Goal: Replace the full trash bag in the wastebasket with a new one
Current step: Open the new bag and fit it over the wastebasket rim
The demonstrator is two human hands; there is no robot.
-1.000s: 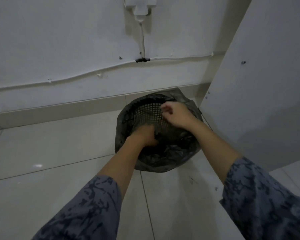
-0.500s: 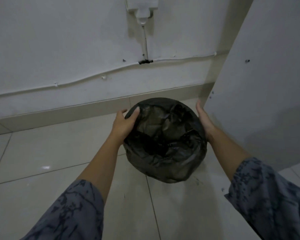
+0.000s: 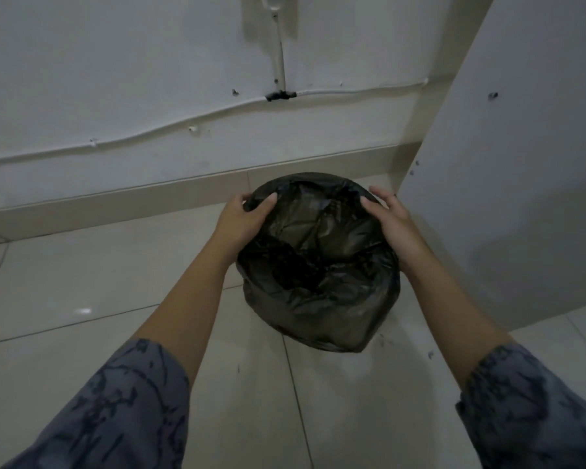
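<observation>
A round wastebasket stands on the tiled floor near the wall, fully wrapped in a dark crinkled trash bag that lines its inside and hangs over its outside, so the basket itself is hidden. My left hand grips the bag-covered rim on the left, thumb inside, fingers outside. My right hand grips the rim on the right the same way. The bag's inside looks dark and loosely folded.
A white wall with a skirting board runs just behind the basket. A white panel stands close on the right, almost touching the basket. A white cable runs along the wall. Pale floor tiles stretch to the left and front.
My hands left the basket's inside, where mesh showed, and moved to the rim on either side. The bag now covers the whole inside, and both thumbs have curled over the rim.
</observation>
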